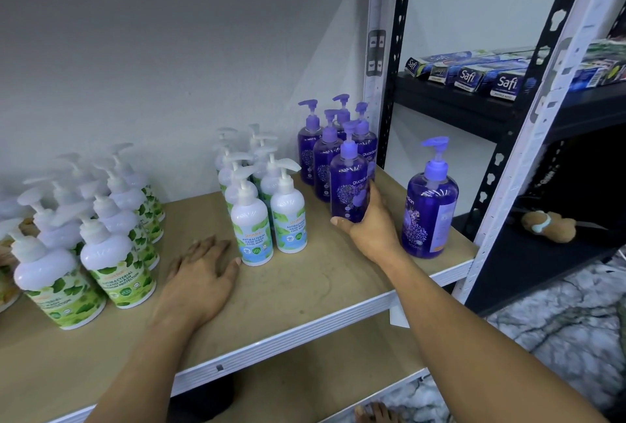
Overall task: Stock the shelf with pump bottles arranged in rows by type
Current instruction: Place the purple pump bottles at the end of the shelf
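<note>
- Your left hand (200, 270) lies flat on the shelf board (305, 290), palm down with fingers straight and spread, holding nothing; its fingertips sit just beside the front mint bottle.
- Your right hand (369, 223) grasps a purple pump bottle (349, 182) low on its body, thumb curled across the front near the base and fingers round the far side.
- That held bottle is upright at the front of the purple group (320, 151), close against the one behind it; you cannot tell whether its base rests on the board.
- The purple group stands at the right rear corner of the shelf, beside the white upright post (374, 50).
- One more purple bottle (430, 206) stands alone to the right of your wrist, near the front right edge of the board.
- White "Cool Mint" hand wash bottles (267, 209) form two rows running back from the middle of the shelf, left of the purple ones.
- Green-leaf hand wash bottles (117, 253) fill the left part in rows, well apart from the mint set.
- Safi boxes (474, 72) lie on the black neighbouring shelf, and a brown plush toy (548, 224) sits on the level below them.
</note>
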`<action>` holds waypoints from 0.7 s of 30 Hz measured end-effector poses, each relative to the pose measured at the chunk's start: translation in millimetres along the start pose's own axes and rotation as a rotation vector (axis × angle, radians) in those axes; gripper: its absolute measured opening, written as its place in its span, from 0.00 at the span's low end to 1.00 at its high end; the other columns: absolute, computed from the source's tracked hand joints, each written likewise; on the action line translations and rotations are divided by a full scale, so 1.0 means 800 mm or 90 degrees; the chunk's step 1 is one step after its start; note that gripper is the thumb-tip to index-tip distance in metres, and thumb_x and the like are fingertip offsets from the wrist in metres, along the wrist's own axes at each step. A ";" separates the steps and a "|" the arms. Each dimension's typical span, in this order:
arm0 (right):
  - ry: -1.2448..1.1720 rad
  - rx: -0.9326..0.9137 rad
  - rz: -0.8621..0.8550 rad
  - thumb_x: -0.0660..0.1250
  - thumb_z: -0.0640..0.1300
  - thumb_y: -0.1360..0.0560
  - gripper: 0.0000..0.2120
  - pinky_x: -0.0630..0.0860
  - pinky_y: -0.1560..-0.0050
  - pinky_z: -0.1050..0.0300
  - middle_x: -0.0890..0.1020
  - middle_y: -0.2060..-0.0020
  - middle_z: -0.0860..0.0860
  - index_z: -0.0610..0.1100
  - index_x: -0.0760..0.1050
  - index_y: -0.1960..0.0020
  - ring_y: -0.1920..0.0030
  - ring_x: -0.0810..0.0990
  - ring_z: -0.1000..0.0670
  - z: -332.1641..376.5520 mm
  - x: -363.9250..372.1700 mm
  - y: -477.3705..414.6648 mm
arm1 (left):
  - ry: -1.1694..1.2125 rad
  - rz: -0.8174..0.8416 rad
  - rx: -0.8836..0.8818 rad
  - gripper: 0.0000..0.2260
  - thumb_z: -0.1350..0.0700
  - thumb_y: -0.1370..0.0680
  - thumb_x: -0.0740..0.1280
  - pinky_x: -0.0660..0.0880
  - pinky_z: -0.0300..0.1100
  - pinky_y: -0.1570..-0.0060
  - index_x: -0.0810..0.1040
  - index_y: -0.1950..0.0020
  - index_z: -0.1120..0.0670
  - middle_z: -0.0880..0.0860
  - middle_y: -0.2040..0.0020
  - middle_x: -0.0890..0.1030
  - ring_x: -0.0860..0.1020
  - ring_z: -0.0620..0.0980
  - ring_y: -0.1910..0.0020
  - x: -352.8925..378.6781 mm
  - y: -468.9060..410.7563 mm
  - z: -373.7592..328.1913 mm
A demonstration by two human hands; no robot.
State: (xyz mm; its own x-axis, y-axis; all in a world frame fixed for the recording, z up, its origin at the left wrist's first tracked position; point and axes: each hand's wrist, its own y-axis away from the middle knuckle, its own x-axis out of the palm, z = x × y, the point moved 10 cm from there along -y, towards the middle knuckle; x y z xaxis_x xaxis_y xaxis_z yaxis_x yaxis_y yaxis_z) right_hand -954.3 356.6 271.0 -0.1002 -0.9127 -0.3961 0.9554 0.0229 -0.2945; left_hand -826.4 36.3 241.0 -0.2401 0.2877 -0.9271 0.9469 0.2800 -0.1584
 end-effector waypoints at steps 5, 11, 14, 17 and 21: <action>0.101 -0.035 0.044 0.80 0.52 0.33 0.45 0.68 0.29 0.53 0.70 0.29 0.50 0.50 0.61 0.22 0.29 0.69 0.51 0.022 -0.020 0.054 | 0.006 -0.002 0.006 0.24 0.40 0.18 0.58 0.55 0.56 0.23 0.68 0.24 0.45 0.50 0.21 0.65 0.58 0.52 0.20 0.000 0.003 -0.001; 0.123 -0.016 0.039 0.77 0.48 0.28 0.22 0.79 0.44 0.57 0.82 0.47 0.55 0.49 0.78 0.36 0.50 0.81 0.59 0.031 -0.083 0.118 | 0.004 0.020 0.024 0.25 0.37 0.20 0.56 0.56 0.55 0.23 0.69 0.24 0.44 0.50 0.22 0.66 0.60 0.53 0.21 -0.006 0.020 -0.012; 0.082 0.036 -0.111 0.77 0.46 0.28 0.16 0.79 0.52 0.59 0.81 0.56 0.53 0.48 0.78 0.43 0.59 0.80 0.59 0.020 -0.149 0.133 | 0.004 0.019 0.019 0.27 0.36 0.21 0.55 0.56 0.53 0.23 0.70 0.24 0.44 0.49 0.22 0.67 0.61 0.54 0.21 -0.010 0.025 -0.016; 0.104 0.080 -0.229 0.79 0.48 0.30 0.23 0.77 0.54 0.54 0.76 0.46 0.48 0.46 0.71 0.41 0.57 0.78 0.57 0.003 -0.191 0.138 | -0.001 0.017 0.015 0.23 0.40 0.18 0.59 0.56 0.53 0.23 0.70 0.25 0.45 0.50 0.22 0.68 0.61 0.54 0.22 -0.011 0.026 -0.018; 0.127 0.102 -0.192 0.81 0.53 0.34 0.46 0.77 0.40 0.45 0.66 0.34 0.44 0.43 0.60 0.25 0.39 0.74 0.44 -0.018 -0.172 0.120 | 0.013 0.013 0.007 0.28 0.37 0.22 0.56 0.59 0.54 0.24 0.72 0.26 0.48 0.53 0.24 0.70 0.64 0.55 0.23 -0.015 0.028 -0.019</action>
State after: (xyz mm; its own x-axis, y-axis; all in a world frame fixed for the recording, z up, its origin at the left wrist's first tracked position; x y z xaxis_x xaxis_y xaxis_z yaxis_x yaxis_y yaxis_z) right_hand -853.0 490.6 284.9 -0.4194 -0.7711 -0.4790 0.9048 -0.3119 -0.2901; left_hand -805.6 53.2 253.6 -0.2248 0.3116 -0.9233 0.9540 0.2633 -0.1434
